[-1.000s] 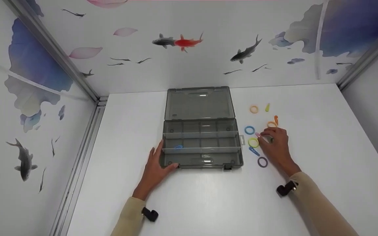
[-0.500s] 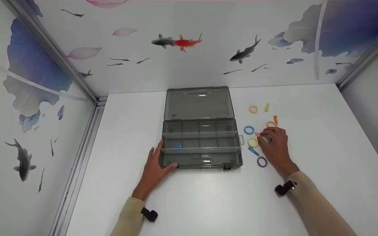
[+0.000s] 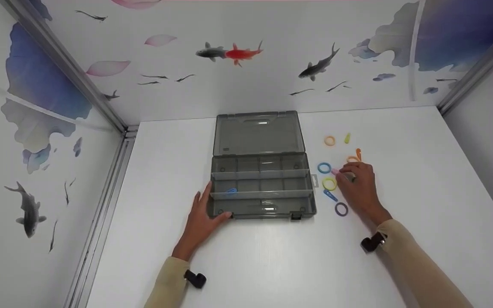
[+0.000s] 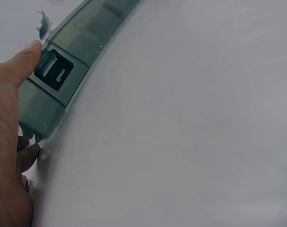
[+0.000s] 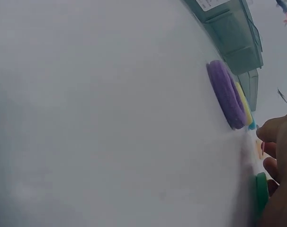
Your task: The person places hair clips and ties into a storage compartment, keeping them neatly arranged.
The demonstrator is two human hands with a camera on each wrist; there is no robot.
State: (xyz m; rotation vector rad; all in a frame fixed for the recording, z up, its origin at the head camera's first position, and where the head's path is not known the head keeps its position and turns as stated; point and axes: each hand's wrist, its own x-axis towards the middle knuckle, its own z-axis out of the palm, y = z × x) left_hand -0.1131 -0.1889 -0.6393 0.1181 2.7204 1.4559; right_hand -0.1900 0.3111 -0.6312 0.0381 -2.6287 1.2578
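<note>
The two hands at work, well apart on either side of the box. The right hand [image 3: 360,186] pinches the pink clip [image 3: 335,172] between thumb and index finger, low over the tabletop [image 3: 255,261]; the left hand [image 3: 201,224] grips the near left corner of the grey box [image 3: 263,217], thumb beside a dark latch [image 4: 54,70], fingers along the side. Good practice here would be to pinch the clip near its end, keep the remaining fingers clear of neighbouring pieces, lift straight up before moving sideways, and keep the left hand's hold light but steady. Close to the pinch lie the blue ring [image 3: 319,168] and the yellow ring [image 3: 323,185]; whether the clip touches the blue one cannot be told. A green piece [image 5: 262,191] shows beneath the right hand, and an orange ring [image 3: 352,158] is partly hidden beyond it. Nearer the person are a blue clip [image 3: 330,195] and a purple ring [image 3: 336,209]. The box's lid [image 3: 259,134] is folded back; a blue piece [image 3: 231,191] lies in the leftmost compartment of the middle row. A white label [image 5: 210,4] on the box bears print too small to read; no brand is legible.
</note>
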